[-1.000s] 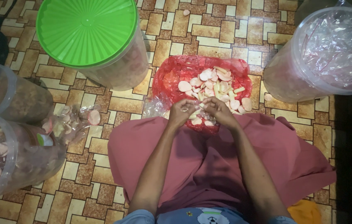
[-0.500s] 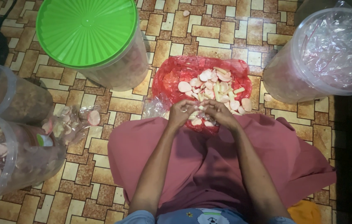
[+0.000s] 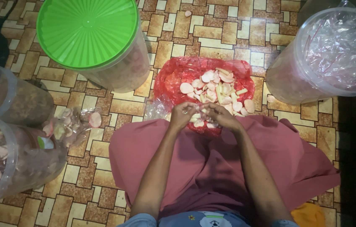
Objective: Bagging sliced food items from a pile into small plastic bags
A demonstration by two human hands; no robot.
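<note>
A red plastic bag (image 3: 173,80) lies open on the tiled floor, holding several pink and pale crackers (image 3: 218,88). My left hand (image 3: 183,115) and my right hand (image 3: 220,115) meet at the bag's near edge, fingers curled around a small clear plastic bag (image 3: 201,117) with a few crackers in it. Both forearms reach forward over a maroon cloth (image 3: 211,164) on my lap.
A big jar with a green lid (image 3: 87,31) stands at the back left. A clear tub lined with plastic (image 3: 337,54) stands at the back right. Two clear tubs (image 3: 1,96) and a filled cracker packet (image 3: 75,126) sit at the left.
My hands stay at the bag's near edge; only the fingers shift slightly.
</note>
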